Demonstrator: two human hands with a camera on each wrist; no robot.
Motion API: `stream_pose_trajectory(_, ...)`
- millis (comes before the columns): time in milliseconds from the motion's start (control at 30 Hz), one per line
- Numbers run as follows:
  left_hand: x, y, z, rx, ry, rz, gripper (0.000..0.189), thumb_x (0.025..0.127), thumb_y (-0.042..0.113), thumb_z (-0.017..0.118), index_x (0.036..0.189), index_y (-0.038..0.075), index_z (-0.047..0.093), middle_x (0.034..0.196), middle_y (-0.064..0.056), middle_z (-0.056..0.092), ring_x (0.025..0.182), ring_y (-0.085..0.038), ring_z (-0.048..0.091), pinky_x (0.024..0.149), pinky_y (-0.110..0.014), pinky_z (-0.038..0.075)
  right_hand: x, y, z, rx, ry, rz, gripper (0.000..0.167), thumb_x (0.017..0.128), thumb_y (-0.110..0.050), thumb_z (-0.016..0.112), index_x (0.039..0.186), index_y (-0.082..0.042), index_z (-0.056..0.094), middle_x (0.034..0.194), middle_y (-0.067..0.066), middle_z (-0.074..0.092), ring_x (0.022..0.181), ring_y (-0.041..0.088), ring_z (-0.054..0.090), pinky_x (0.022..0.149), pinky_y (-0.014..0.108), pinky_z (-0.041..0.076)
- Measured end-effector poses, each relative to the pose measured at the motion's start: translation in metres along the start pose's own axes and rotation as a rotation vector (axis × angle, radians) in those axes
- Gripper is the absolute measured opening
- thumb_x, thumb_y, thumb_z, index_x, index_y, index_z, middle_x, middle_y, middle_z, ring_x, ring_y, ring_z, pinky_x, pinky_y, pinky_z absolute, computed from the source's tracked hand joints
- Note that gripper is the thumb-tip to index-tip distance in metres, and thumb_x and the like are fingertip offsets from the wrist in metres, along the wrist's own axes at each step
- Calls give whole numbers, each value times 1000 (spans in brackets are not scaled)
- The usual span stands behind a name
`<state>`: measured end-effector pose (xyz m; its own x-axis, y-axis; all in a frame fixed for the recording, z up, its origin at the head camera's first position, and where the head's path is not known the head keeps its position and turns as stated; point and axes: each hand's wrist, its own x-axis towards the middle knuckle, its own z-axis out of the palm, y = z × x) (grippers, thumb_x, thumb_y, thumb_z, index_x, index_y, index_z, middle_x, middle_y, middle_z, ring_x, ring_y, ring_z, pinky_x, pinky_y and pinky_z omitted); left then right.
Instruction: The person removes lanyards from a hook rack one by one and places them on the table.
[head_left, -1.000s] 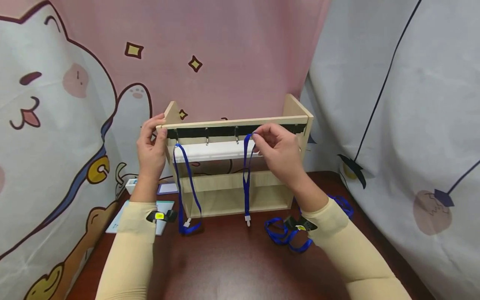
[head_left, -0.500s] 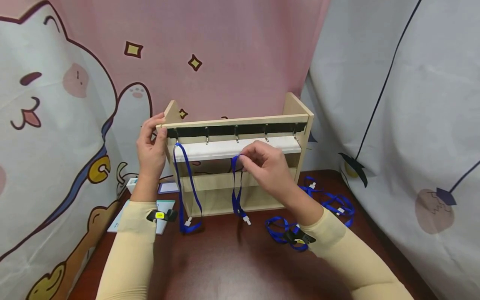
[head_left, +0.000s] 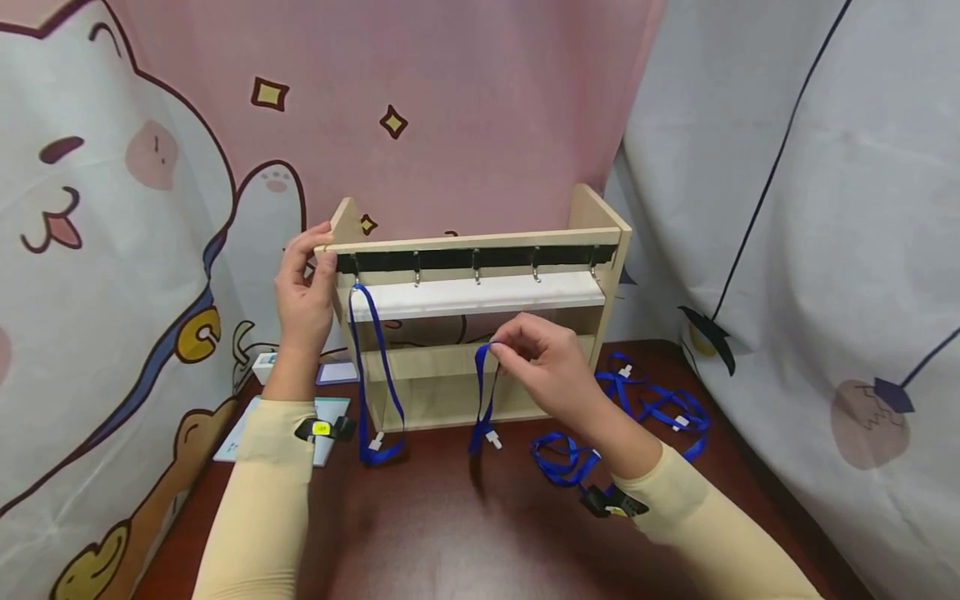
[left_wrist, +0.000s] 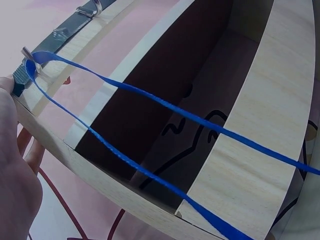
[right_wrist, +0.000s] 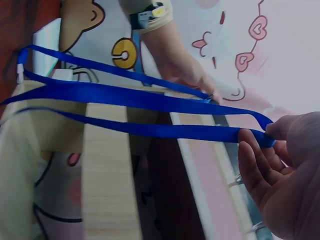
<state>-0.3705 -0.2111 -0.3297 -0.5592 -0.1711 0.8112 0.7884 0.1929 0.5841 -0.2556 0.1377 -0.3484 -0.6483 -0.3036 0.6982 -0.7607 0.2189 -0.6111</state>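
My left hand (head_left: pixel 306 287) grips the upper left corner of a small wooden shelf (head_left: pixel 480 242), thumb in front and fingers behind. Along its top edge runs a black strip (head_left: pixel 446 261) bearing several metal hooks (head_left: pixel 477 268). From the leftmost hook hangs a blue lanyard (head_left: pixel 382 350) with a white clip; its loop also crosses the left wrist view. My right hand (head_left: pixel 543 358) pinches the top of a second blue lanyard (head_left: pixel 482 392) between thumb and fingertips, below the hooks. Its lower end, with a white clip (head_left: pixel 492 438), hangs down by the table front of the shelf.
Several more blue lanyards (head_left: pixel 678 414) lie loosely coiled on the dark red table (head_left: pixel 420 525) at the right. Left of the shelf are a light blue booklet (head_left: pixel 330 417), a white-and-purple card (head_left: pixel 336 372) and a small white box (head_left: pixel 264 367). Printed curtains stand behind and beside.
My right hand has moved down from the hook level, first leftward and then slightly right, carrying the pinched lanyard lower. My left hand has stayed on the shelf corner.
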Motion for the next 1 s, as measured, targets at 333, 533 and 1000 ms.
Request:
stream_pose_trajectory(333,-5,32,7,-4,-1,1,26,111,5,61,132,-10,65,153,-21,60,135,-26,58,104,-34,55,-27,36,3,-47,-51,136,7,106,-6,74,104,-13,77,90,-4,74,70,17,71,62,31,58)
stream_pose_trajectory(533,-3,23,6,-8,7,7,25,111,5,61,132,-8,66,153,-17,61,136,-27,57,103,-34,55,-40,61,8,-72,-82,204,9,105,-5,75,103,-13,76,86,-4,72,69,20,71,60,31,56)
stream_pose_trajectory(1000,-4,28,7,-21,3,13,26,111,6,62,132,-10,66,152,-17,61,134,-26,59,102,-32,56,-64,116,34,-82,-182,385,4,105,-11,77,101,-12,77,76,-1,72,66,22,71,56,29,55)
